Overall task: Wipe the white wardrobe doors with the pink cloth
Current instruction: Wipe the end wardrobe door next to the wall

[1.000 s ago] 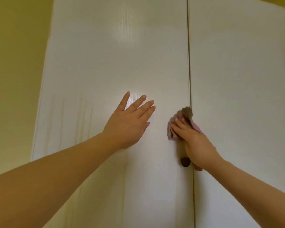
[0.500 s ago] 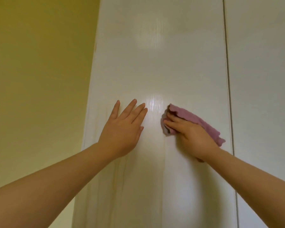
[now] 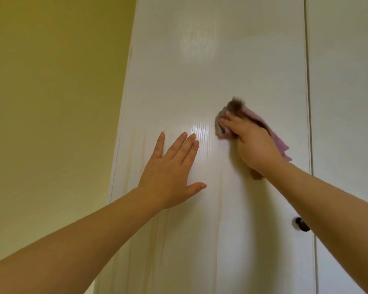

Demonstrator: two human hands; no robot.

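A person's right hand [image 3: 255, 145] presses a pink cloth [image 3: 278, 141] against the left wardrobe door [image 3: 200, 71], a glossy white panel with a fine vertical grain that catches two soft patches of reflected light. The right fingers [image 3: 232, 122] lie close together, stretched over the bunched cloth and holding it flat to the door. The cloth's upper edge is blurred, and its tail trails out past the back of the hand toward the wrist. The left hand [image 3: 170, 172] rests flat on the same door, lower and to the left of the cloth, its fingers [image 3: 186, 143] straight and slightly spread and the thumb held out to the side. Faint yellowish vertical streaks mark the panel near its left edge. A narrow dark seam [image 3: 307, 81] separates this door from the right wardrobe door [image 3: 344, 102]. A small dark knob [image 3: 302, 224] sits beside the seam, partly covered by the right forearm. A plain yellow wall [image 3: 51, 102] fills the room to the left of the wardrobe.
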